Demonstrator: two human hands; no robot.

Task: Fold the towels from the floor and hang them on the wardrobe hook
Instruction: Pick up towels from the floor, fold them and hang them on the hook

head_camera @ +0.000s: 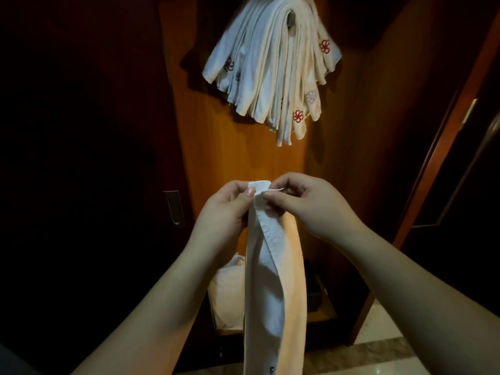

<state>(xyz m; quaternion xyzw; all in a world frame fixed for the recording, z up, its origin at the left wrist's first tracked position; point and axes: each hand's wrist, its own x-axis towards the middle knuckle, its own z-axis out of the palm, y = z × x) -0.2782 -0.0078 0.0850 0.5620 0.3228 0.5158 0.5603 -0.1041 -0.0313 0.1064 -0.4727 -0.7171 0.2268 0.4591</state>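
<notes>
A white towel point(273, 280), folded into a long narrow strip, hangs down in front of me. My left hand point(224, 209) pinches its top corner from the left, and my right hand point(305, 204) pinches the same top edge from the right, with a loose thread sticking out there. Above, several folded white towels with red flower embroidery point(270, 66) hang in a thick bunch over the metal wardrobe hook point(291, 21), which is mostly hidden by them.
The orange wooden wardrobe back panel point(243, 158) stands straight ahead. A dark sliding door with a metal recessed handle point(174, 208) is at the left. White cloth point(230, 293) lies on the wardrobe's bottom shelf. Pale marble floor point(405, 347) shows at the lower right.
</notes>
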